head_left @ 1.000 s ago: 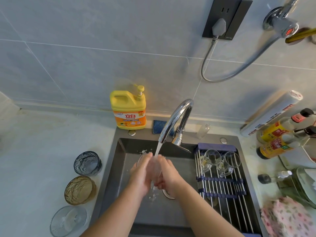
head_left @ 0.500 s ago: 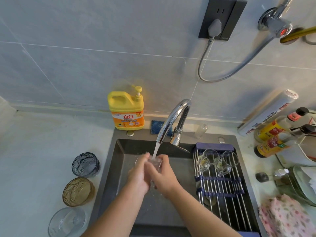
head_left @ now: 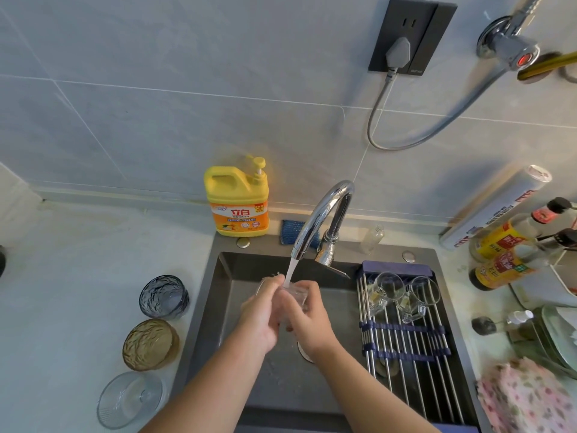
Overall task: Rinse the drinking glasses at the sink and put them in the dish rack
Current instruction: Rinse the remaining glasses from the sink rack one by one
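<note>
Centre of the frame, over the dark sink (head_left: 224, 307): a small clear drinking glass (head_left: 295, 293), gripped between both hands. Left hand (head_left: 260, 317) on the glass's left side, fingers (head_left: 274, 284) curled round its wall. Right hand (head_left: 309, 320) on the right side, fingers (head_left: 312, 292) likewise wrapped about it. Glass mouth turned up, directly under the spout of the chrome tap (head_left: 324, 210), with the stream of water (head_left: 289, 268) falling onto the rim and the left fingertips.

Right of centre, laid across the sink's right half: a dish rack (head_left: 406, 339) of steel rods joined by dark blue bands. At its upper end, a pair of clear cups (head_left: 387, 292) lying side by side on the rods, mouths towards the top of the frame.

Lower left, on the pale bench (head_left: 78, 276) just beside the sink's left edge: three more glasses in a column, all upright with mouths up. Uppermost a blue glass (head_left: 164, 296), below it an amber glass (head_left: 150, 343), lowest a clear ribbed glass (head_left: 131, 398).

Above the sink, against the tiled wall: a yellow detergent bottle (head_left: 237, 204) with a pump top, and a blue sponge (head_left: 292, 231) behind the tap. Right edge of the frame: two sauce bottles (head_left: 505, 242), lying tilted. Lower right corner: a pink floral cloth (head_left: 524, 398).
</note>
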